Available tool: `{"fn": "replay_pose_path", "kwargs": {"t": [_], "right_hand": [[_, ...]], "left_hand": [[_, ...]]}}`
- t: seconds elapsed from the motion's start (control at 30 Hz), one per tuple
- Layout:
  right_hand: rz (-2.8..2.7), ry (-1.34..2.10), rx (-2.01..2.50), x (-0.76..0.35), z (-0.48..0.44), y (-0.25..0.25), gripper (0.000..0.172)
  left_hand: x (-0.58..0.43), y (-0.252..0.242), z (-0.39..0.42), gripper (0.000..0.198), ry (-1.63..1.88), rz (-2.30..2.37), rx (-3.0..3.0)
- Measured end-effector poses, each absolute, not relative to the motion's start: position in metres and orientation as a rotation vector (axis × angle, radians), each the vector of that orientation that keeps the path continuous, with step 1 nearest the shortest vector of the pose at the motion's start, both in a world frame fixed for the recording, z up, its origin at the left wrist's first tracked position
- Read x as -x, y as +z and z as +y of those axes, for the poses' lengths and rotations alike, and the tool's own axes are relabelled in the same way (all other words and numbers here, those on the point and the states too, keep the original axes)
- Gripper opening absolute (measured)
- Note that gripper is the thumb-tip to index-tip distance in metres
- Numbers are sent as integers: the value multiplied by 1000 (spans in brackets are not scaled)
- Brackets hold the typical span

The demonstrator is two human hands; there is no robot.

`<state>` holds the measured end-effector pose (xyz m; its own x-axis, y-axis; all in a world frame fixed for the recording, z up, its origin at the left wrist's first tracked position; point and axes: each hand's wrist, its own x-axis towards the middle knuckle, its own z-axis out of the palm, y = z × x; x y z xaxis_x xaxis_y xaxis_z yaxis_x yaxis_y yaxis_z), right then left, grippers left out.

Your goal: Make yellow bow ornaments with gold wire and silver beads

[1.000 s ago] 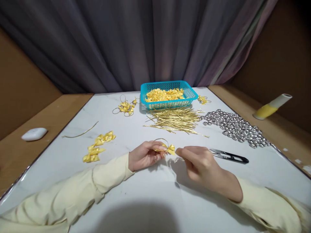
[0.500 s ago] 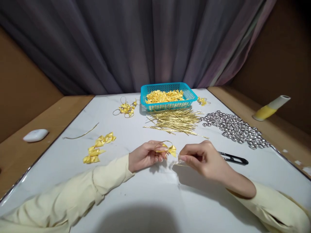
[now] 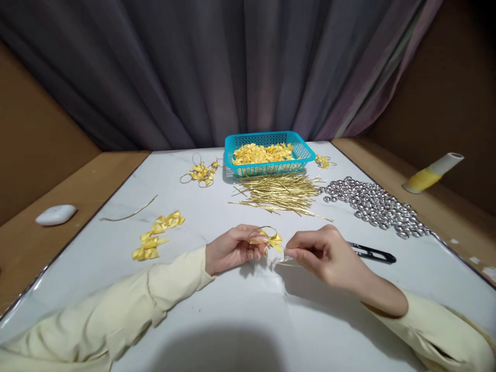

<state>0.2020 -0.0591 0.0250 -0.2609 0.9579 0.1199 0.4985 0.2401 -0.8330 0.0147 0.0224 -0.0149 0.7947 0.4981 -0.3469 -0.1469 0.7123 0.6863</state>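
Observation:
My left hand [image 3: 232, 249] is closed around a small yellow ribbon bow [image 3: 274, 239] with a gold wire loop over it, held just above the white table [image 3: 240, 310]. My right hand [image 3: 325, 252] sits just right of the bow, its thumb and fingers pinched on the thin gold wire end [image 3: 289, 264] that trails from the bow. Both sleeves are pale yellow.
A blue basket [image 3: 268, 167] of yellow bows stands at the back, with a heap of gold wires [image 3: 281, 192] before it and silver beads [image 3: 374, 204] to the right. Black snips [image 3: 374, 253] lie behind my right hand. Loose bows [image 3: 157, 235], finished bows [image 3: 201, 172], a white case [image 3: 56, 214] and a yellow spool [image 3: 432, 173] lie around.
My right hand has turned its wrist and drawn the wire end down to the right of the bow. The left hand has barely shifted. Little differs over the last half second.

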Motion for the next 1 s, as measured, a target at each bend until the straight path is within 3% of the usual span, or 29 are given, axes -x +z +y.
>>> {"fn": "replay_pose_path", "kwargs": {"t": [0.63,1.0], "right_hand": [[-1846,899,1377,-199,-62,23,21],[-1910,831,1319,-200,-61,20,21]], "left_hand": [[-17,-10,21,13,410,553,-703],[-16,-10,21,6,398,559,-693]]}}
